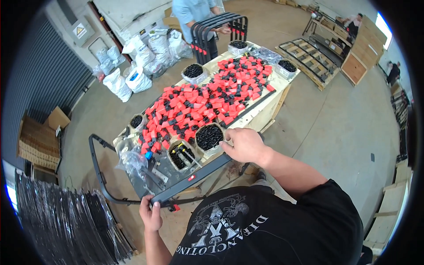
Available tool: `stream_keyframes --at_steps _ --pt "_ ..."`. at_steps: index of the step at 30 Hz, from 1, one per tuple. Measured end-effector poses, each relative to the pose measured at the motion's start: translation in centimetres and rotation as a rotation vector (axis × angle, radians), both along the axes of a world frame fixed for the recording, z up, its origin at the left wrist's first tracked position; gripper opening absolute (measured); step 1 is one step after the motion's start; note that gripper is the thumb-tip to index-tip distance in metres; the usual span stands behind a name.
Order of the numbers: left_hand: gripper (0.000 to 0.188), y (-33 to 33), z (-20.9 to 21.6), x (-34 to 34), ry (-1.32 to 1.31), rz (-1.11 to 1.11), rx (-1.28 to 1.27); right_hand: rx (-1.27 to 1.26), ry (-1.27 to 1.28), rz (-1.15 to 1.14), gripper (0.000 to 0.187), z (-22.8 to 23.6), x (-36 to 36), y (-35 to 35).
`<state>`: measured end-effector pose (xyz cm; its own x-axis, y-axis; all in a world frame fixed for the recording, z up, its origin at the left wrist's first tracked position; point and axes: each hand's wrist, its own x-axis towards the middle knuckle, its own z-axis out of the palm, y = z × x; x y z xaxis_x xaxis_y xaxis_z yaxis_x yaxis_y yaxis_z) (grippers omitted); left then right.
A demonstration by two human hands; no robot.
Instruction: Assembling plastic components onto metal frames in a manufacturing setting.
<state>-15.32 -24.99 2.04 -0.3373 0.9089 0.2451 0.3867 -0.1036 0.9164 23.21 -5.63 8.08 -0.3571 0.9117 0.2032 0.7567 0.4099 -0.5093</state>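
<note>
My left hand [151,214] is closed around the near left end of a flat black metal bar [185,177], which slants along the table's near edge. A small red piece shows on the bar. My right hand [244,145] is curled at the bar's far end, beside a tub of small black parts [209,137]; what its fingers grip is hidden. A bent black tube frame [99,172] joins the bar's area at the left. Near my hands, a second tub [181,155] holds black parts and yellow-handled screwdrivers [182,149].
A large heap of red and black plastic pieces [190,106] covers the table [282,95]. More tubs of black parts [193,71] stand around it. Across the table a person [187,13] handles black frames [221,24]. White sacks [117,84] and a pallet [309,59] stand beyond.
</note>
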Motion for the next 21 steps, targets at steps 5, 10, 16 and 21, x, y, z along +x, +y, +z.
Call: stream_keyframes --at_steps 5,10,16,21 --pt "0.034 2.0 -1.0 3.3 0.054 0.169 -0.025 0.109 0.137 0.047 0.028 -4.0 10.4 3.1" --pt "0.028 5.7 1.9 10.7 0.012 0.165 -0.042 -0.428 0.933 -0.082 0.034 -11.0 18.8 5.0" --pt "0.029 13.1 7.3 23.3 0.108 0.008 -0.106 -0.419 0.991 -0.254 0.049 -8.6 29.7 12.0" --pt "0.028 21.1 9.6 32.8 0.241 -0.251 -0.195 -0.298 0.902 -0.415 0.050 -5.3 41.7 21.2"
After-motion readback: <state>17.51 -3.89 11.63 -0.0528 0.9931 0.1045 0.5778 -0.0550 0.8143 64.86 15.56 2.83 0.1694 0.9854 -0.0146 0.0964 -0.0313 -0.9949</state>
